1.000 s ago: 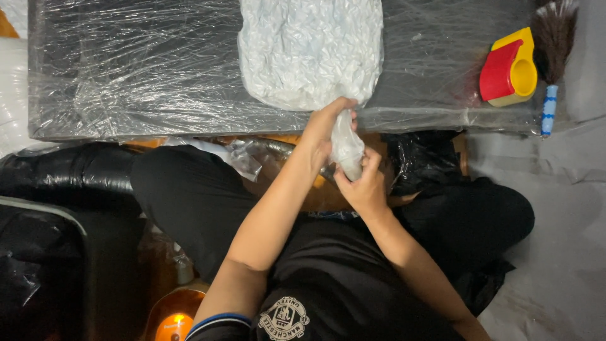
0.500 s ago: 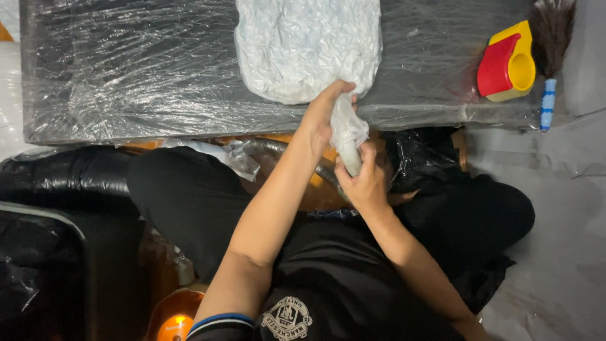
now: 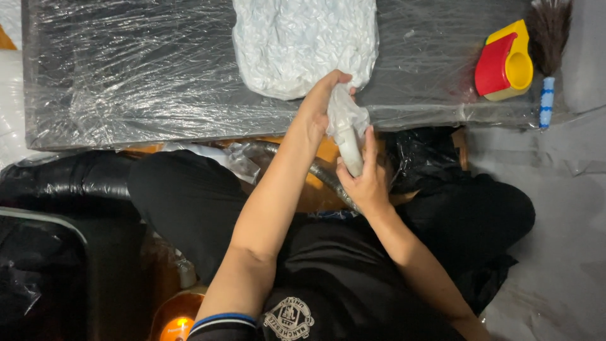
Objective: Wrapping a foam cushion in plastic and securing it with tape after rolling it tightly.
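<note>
Both hands on one job: left hand (image 3: 319,107) pinches the gathered neck of the white crinkled bag (image 3: 303,41) at the near edge of the surface (image 3: 126,76), keeping plastic bunched tight. Right hand (image 3: 363,183) grips the white nozzle (image 3: 349,142) pushed up into that neck, grey hose (image 3: 315,170) trailing toward the lap. Bag lies flat on the film-wrapped surface. Red-yellow tape dispenser (image 3: 505,60) and a feather duster (image 3: 548,38) sit far right, well apart.

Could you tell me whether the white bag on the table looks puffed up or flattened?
Flattened: the white bag lies crinkled and tight on the wrapped table, its neck gripped by the left hand around a white nozzle.
</note>
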